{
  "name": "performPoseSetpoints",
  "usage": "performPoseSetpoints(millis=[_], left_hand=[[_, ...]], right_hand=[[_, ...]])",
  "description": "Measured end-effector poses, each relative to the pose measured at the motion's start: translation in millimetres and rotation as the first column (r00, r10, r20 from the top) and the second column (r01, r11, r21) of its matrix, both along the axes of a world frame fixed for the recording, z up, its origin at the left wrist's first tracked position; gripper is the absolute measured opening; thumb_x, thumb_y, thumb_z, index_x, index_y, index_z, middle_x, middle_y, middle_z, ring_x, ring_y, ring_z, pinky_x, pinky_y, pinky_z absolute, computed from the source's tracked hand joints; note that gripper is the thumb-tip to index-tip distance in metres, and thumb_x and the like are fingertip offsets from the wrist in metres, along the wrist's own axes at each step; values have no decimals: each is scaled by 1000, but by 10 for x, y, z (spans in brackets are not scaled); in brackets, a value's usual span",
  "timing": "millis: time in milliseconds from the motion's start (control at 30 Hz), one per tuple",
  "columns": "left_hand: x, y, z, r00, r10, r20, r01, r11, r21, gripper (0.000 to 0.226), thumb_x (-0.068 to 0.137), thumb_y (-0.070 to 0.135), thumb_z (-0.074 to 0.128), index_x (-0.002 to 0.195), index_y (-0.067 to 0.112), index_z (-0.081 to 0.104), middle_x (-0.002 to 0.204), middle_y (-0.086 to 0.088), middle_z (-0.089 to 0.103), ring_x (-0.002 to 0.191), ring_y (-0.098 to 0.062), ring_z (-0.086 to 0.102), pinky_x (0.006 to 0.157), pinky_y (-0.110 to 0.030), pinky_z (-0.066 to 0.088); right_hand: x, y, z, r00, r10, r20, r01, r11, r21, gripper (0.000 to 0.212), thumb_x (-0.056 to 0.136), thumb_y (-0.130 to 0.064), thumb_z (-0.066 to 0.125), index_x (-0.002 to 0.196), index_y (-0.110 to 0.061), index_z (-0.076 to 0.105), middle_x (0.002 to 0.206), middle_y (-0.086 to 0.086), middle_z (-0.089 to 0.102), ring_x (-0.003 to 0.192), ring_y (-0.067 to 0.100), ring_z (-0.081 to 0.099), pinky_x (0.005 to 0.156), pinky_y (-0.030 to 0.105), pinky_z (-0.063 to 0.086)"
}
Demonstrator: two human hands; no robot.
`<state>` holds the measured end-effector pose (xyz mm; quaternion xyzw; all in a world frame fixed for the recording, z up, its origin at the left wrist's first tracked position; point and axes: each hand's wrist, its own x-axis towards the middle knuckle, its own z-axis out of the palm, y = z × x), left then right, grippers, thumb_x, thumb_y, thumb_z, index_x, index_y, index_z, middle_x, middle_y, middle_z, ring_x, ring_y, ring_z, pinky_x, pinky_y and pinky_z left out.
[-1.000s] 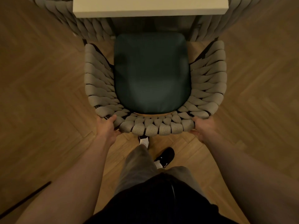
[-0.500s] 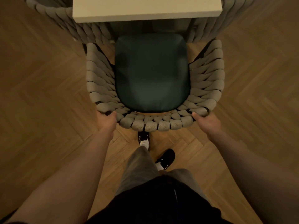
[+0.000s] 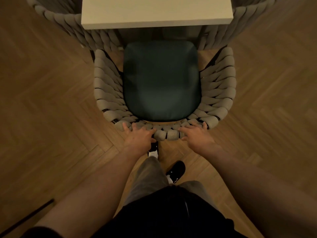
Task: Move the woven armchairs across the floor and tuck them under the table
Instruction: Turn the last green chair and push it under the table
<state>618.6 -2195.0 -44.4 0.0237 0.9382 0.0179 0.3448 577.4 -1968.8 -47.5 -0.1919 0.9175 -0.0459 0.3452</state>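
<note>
**Woven armchair at the counter edge, both hands on its back rim**

Grey woven cord wraps the armchair (image 3: 109, 86) that fills the middle of the head view. Its dark green seat cushion (image 3: 161, 79) faces up, and the front of the seat sits just short of the pale counter (image 3: 157, 12) at the top of the frame, hardly under its near edge. Two more woven armchairs flank it: one at the counter's left corner (image 3: 58, 19), one at the right corner (image 3: 247, 23), both partly under the counter top.

The left hand (image 3: 139, 136) lies on the back rim of the middle chair, left of centre, fingers spread and fairly straight over the woven cords. The right hand (image 3: 195, 134) lies on the same rim, right of centre, fingers likewise splayed and touching the weave; neither hand curls round the rim.

Below the hands, the person's grey trouser leg (image 3: 149, 176) and a black shoe (image 3: 176, 170) stand on the herringbone wood floor (image 3: 51, 100), just behind the chair back. A thin dark line (image 3: 27, 219) crosses the floor at lower left.
</note>
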Motion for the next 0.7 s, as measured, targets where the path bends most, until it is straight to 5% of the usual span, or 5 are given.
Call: performPoseSetpoints(millis=[367,500,600,700], left_hand=[[-45,-8,-46,999,35,15,-35,999,15,48,103,48,47,149,39,42,153,-3,47,148,-45,24,115,-76,0],[-115,-33,-2,998,66,15,-66,996,55,37,97,48,57,131,35,60,131,-1,62,135,-35,45,115,-66,17],[-155,-77,44,994,101,-39,-94,985,147,21,96,38,58,112,29,69,105,0,67,104,-25,61,93,-45,47],[-242,-85,196,991,131,-16,-126,978,163,18,96,24,54,91,21,71,90,-3,65,83,-24,61,68,-35,50]], right_hand=[[23,69,-62,997,-39,-69,34,996,-78,48,103,-34,52,150,-31,42,151,-4,48,153,22,20,122,59,3],[61,91,46,983,-159,-87,145,979,-145,43,99,-29,56,142,-23,54,143,-2,56,143,20,36,122,47,22],[85,134,208,956,-271,-110,244,947,-210,27,97,-19,53,122,-18,65,116,-1,61,115,22,56,94,37,48],[69,158,399,943,-331,-40,322,934,-155,19,95,-14,49,104,-16,65,102,-3,59,94,22,58,72,38,53]])
